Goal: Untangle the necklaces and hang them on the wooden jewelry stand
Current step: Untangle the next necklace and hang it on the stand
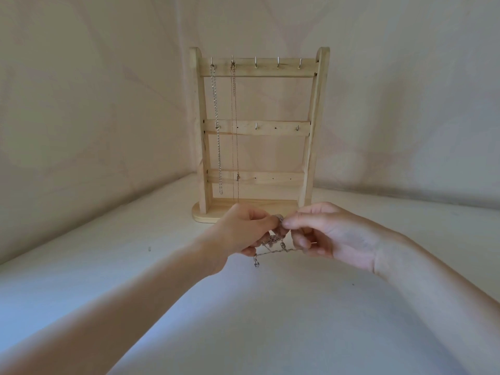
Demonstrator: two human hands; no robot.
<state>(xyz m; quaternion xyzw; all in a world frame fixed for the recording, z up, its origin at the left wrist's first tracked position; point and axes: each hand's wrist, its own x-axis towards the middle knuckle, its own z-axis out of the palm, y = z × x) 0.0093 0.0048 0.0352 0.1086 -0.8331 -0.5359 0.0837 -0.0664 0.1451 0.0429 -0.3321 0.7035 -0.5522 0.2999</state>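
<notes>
Both hands, left hand (243,231) and right hand (324,234), pinch the tangled chains (273,243) in a tight grip; pulling apart hard could tighten the knot.

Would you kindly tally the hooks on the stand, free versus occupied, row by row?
Top rail, holding a necklace: 2
Top rail, free: 3
Middle rail, free: 3
Total: 8

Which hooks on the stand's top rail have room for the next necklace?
The three right hooks on the wooden stand are bare. The two left ones carry the silver chain and the thin chain. Both hands hold the tangle before the base.
</notes>
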